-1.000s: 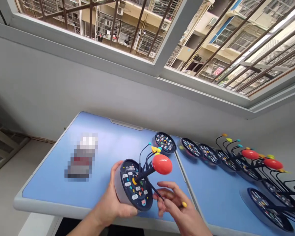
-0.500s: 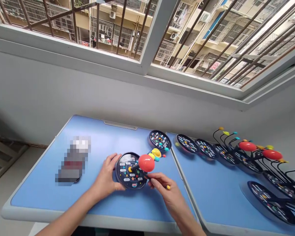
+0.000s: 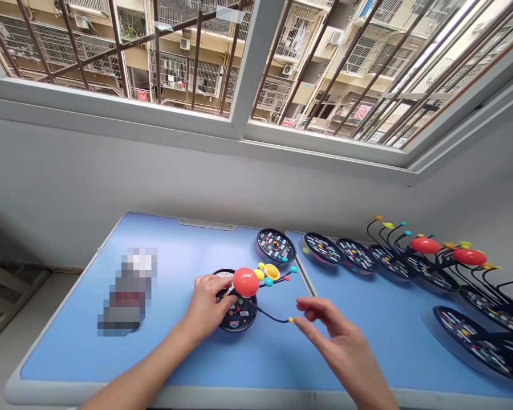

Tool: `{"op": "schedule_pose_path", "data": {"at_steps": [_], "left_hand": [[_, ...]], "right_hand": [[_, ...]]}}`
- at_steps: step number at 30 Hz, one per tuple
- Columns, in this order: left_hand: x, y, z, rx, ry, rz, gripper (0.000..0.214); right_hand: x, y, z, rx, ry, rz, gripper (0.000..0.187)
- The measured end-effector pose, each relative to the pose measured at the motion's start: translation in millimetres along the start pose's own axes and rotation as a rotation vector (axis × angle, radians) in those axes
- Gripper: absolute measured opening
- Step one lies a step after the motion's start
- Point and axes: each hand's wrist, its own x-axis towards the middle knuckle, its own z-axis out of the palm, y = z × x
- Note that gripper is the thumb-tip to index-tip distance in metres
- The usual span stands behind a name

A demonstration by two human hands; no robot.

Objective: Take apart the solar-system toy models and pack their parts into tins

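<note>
A solar system model stands on the table in front of me, with a round black base, a red ball on its post, and curved black arms tipped with small coloured balls. My left hand reaches over the base and grips the post just under the red ball; its fingertips are partly hidden. One thin arm points right and ends in a small yellow ball. My right hand is beside that ball, thumb and fingers apart, the thumb tip at or very near it. A ringed yellow planet sits among the other arms.
Behind the model lies another round printed base. More bases and assembled models stand in a row along the right, one large base nearer me. A blurred-out dark object lies on the blue table at left.
My left hand has shifted from the base's rim to the post. My right hand has let go of the thin arm and moved right, its fingers opening. The thin arm now sticks out rightward.
</note>
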Motion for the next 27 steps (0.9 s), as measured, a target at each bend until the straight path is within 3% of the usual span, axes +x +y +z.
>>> {"op": "schedule_pose_path", "data": {"at_steps": [2, 4, 7, 9, 11, 13, 16, 18, 27], "left_hand": [[3.5, 0.3, 3.8, 0.041, 0.005, 0.013, 0.023], [6.5, -0.4, 6.7, 0.059, 0.019, 0.058, 0.015], [9.8, -1.6, 11.3, 0.065, 0.04, 0.141, 0.012], [10.9, -2.4, 14.4, 0.07, 0.051, 0.169, 0.016], [11.1, -3.2, 16.7, 0.074, 0.063, 0.176, 0.019], [10.7, -4.1, 18.0, 0.078, 0.067, 0.178, 0.021], [9.7, -5.4, 18.7, 0.079, 0.062, 0.182, 0.022], [9.2, -5.8, 19.1, 0.081, 0.056, 0.181, 0.022], [8.3, -4.5, 18.4, 0.078, 0.049, 0.159, 0.021]], "right_hand": [[6.2, -18.4, -8.9, -0.093, 0.052, -0.166, 0.023], [19.2, -40.5, -11.5, -0.157, 0.001, -0.383, 0.017], [45.2, -69.5, -3.5, -0.276, -0.17, -0.64, 0.037], [60.8, -82.2, 6.4, -0.426, -0.319, -0.713, 0.054], [71.7, -89.7, 16.5, -0.563, -0.449, -0.74, 0.063], [77.9, -93.3, 24.9, -0.637, -0.536, -0.752, 0.058], [82.0, -93.6, 34.0, -0.695, -0.571, -0.756, 0.023], [84.0, -91.7, 38.2, -0.697, -0.563, -0.746, 0.009], [90.5, -91.1, 42.2, -0.551, -0.575, -0.666, 0.021]]}}
